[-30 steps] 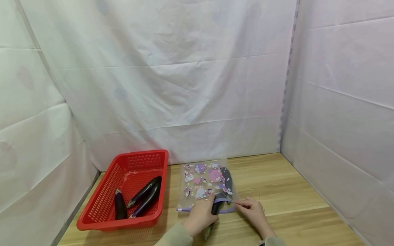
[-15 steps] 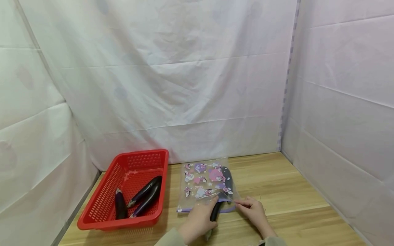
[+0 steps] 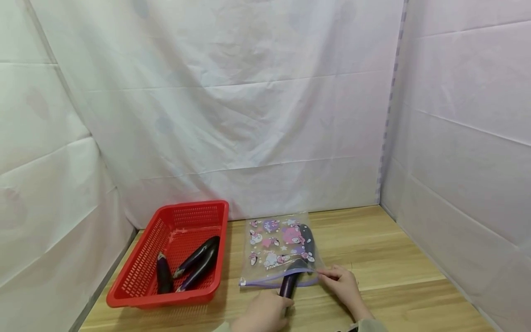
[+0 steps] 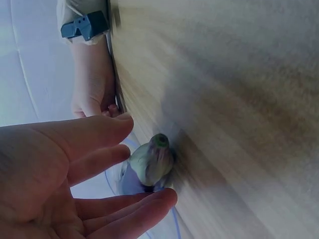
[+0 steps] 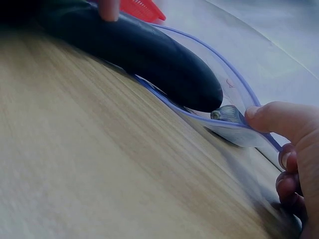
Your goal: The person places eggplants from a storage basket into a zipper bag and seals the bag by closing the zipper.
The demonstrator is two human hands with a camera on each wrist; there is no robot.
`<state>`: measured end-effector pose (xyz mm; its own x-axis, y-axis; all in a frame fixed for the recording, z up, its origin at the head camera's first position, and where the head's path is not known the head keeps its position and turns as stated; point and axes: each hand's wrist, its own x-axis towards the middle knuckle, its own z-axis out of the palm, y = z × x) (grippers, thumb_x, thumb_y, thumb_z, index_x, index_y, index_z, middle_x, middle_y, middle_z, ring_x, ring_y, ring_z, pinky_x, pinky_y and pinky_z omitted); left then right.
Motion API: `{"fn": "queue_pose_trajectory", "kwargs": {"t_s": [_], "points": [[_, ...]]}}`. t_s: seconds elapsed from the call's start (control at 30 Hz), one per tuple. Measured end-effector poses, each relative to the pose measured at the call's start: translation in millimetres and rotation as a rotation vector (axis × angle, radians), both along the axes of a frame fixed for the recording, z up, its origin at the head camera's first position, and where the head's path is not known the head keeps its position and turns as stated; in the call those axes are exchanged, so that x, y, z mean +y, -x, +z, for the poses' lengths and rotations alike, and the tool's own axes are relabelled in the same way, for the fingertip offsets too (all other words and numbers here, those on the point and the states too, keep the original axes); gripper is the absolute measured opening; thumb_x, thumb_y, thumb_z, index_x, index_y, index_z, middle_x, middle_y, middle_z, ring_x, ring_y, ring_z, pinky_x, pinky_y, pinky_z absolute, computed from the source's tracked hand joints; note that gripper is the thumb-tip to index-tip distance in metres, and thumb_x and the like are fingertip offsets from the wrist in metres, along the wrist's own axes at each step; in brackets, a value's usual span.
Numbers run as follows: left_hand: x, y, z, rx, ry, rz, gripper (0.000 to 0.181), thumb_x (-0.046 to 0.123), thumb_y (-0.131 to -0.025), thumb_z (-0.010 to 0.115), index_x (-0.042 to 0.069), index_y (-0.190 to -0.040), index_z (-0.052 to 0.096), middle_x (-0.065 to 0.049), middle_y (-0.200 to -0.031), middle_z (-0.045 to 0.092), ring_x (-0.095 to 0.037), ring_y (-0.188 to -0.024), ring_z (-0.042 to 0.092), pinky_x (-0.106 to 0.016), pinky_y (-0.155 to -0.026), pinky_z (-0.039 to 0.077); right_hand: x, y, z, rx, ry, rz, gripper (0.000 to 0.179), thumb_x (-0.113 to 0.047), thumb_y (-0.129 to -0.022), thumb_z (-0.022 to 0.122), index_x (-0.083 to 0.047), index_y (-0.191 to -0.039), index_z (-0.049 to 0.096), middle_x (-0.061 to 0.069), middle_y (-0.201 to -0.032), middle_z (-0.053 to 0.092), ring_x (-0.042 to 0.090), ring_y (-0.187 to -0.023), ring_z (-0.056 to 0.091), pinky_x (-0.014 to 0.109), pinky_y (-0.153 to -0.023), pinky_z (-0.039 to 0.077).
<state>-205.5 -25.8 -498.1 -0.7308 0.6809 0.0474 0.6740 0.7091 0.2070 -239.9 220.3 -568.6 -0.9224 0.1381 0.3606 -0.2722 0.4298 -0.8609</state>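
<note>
A clear zip bag with pink and purple cartoon prints lies flat, its purple-edged mouth parted toward me. One eggplant is inside along the right side. A second eggplant reaches partway through the mouth, its stem end outside. My left hand is at that stem end, thumb and fingers spread loosely on either side of it. In the right wrist view a fingertip touches the second eggplant's upper side. My right hand pinches the right corner of the bag's mouth between thumb and fingers.
To the left stands a red plastic basket with three eggplants in it. White cloth hangs behind and along both sides of the wooden table.
My left hand has drawn back from the bag's mouth toward the stem end, baring more of the second eggplant. The right hand has kept its hold on the bag's corner.
</note>
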Motion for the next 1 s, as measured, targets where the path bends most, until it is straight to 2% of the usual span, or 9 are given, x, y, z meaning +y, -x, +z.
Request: {"fn": "queue_pose_trajectory", "kwargs": {"t_s": [0.03,0.17,0.4,0.47,0.53,0.7,0.8,0.9,1.0], "points": [[-0.2,-1.2,-0.3,0.014,-0.003,-0.006,0.019,0.021,-0.071,0.078,0.026,-0.073,0.060,0.014,-0.059,0.044,-0.004,-0.058,0.044,-0.024,-0.052,0.036,1.7,2.9,-5.1,0.001,-0.001,-0.001,0.012,0.001,-0.074,0.079,-0.004,-0.085,0.078,-0.005,-0.063,0.051,0.004,-0.057,0.039,0.024,-0.053,0.036],[0.1,-2.7,-0.4,0.012,-0.022,-0.003,0.022,0.018,-0.070,0.078,0.023,-0.073,0.057,0.013,-0.059,0.042,-0.004,-0.059,0.043,-0.024,-0.053,0.036,8.2,12.0,-20.3,-0.009,0.009,-0.002,0.013,-0.003,-0.074,0.081,-0.010,-0.085,0.079,-0.008,-0.063,0.051,0.004,-0.057,0.039,0.023,-0.053,0.036],[5.2,-0.1,1.5,0.012,-0.045,-0.012,0.025,0.025,-0.072,0.079,0.020,-0.077,0.055,0.012,-0.059,0.039,-0.005,-0.056,0.039,-0.023,-0.050,0.033,11.8,15.7,-20.1,0.007,0.018,0.019,0.014,-0.007,-0.074,0.082,-0.014,-0.087,0.080,-0.006,-0.064,0.052,0.008,-0.057,0.042,0.024,-0.053,0.038],[7.5,1.0,1.4,0.018,-0.049,-0.010,0.023,0.027,-0.073,0.079,0.020,-0.082,0.059,0.012,-0.059,0.040,-0.005,-0.056,0.040,-0.023,-0.050,0.034,11.7,16.2,-19.5,0.005,0.015,0.019,0.014,-0.008,-0.074,0.081,-0.014,-0.087,0.080,-0.007,-0.065,0.053,0.007,-0.058,0.043,0.024,-0.053,0.038],[9.8,2.1,1.1,0.003,-0.049,-0.004,0.026,0.029,-0.075,0.078,0.017,-0.094,0.065,0.012,-0.061,0.043,-0.004,-0.057,0.041,-0.022,-0.052,0.037,11.4,16.4,-20.0,0.008,0.014,0.021,0.015,-0.007,-0.074,0.081,-0.014,-0.087,0.080,-0.007,-0.066,0.054,0.007,-0.059,0.044,0.024,-0.054,0.039],[15.0,4.6,-2.3,-0.049,-0.020,0.024,0.059,0.034,-0.077,0.078,0.009,-0.129,0.062,0.010,-0.067,0.047,-0.003,-0.063,0.044,-0.022,-0.058,0.040,10.4,14.1,-24.2,0.034,0.007,0.031,0.014,-0.005,-0.074,0.081,-0.012,-0.087,0.080,-0.009,-0.071,0.059,0.007,-0.060,0.045,0.024,-0.056,0.040],[17.7,5.7,-6.3,-0.042,-0.003,0.041,0.065,0.036,-0.076,0.078,0.010,-0.132,0.060,0.008,-0.070,0.049,-0.005,-0.065,0.045,-0.023,-0.059,0.041,9.6,12.1,-26.2,0.043,0.010,0.037,0.014,-0.006,-0.075,0.081,-0.011,-0.087,0.080,-0.009,-0.071,0.059,0.007,-0.060,0.044,0.024,-0.055,0.040],[20.9,7.2,-9.4,-0.009,0.005,0.049,0.068,0.037,-0.074,0.079,0.009,-0.133,0.059,0.002,-0.079,0.058,-0.008,-0.070,0.052,-0.025,-0.062,0.045,8.8,10.9,-26.0,0.045,0.013,0.032,0.014,-0.006,-0.074,0.081,-0.012,-0.087,0.080,-0.009,-0.071,0.058,0.007,-0.060,0.044,0.024,-0.055,0.040],[25.5,9.5,-9.8,0.008,0.028,0.065,0.072,0.040,-0.073,0.079,0.008,-0.134,0.058,-0.008,-0.095,0.065,-0.015,-0.082,0.059,-0.029,-0.070,0.050,5.2,6.2,-14.7,0.043,0.015,0.018,0.014,-0.002,-0.074,0.080,-0.009,-0.086,0.079,-0.007,-0.071,0.060,0.006,-0.060,0.044,0.024,-0.055,0.040]]}}
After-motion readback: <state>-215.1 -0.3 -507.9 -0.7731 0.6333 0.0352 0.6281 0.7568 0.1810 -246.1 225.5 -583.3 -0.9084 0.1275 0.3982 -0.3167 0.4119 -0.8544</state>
